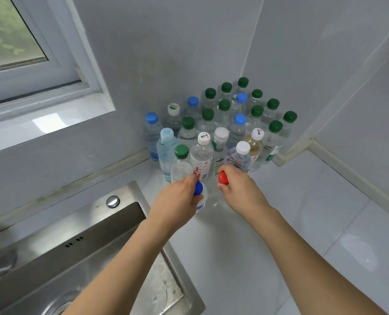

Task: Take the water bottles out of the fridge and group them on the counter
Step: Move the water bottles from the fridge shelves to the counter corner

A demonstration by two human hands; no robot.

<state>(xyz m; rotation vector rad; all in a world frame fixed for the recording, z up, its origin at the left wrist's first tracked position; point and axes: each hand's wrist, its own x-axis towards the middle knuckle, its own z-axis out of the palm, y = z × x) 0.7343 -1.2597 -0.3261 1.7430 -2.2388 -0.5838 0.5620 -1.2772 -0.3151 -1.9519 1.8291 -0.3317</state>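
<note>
Blue-capped bottle [199, 194] in left hand [177, 201], fingers wrapped around its neck. Red-capped bottle [223, 178] gripped at top by right hand [241, 192]. Both at front edge of bottle cluster [221, 126] (mostly green caps) standing in corner of white counter [302, 212]. Steel sink [86, 246] at left, window [18, 53] above it.

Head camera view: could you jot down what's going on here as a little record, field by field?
Place: white counter in a tiled corner, beside a steel sink
Group: many upright water bottles packed into the corner
Cap colours: mostly green, some blue and white
Left hand: grips a blue-capped bottle near its top
Right hand: grips a red-capped bottle near its top
Position: both held bottles at the group's front edge
</note>
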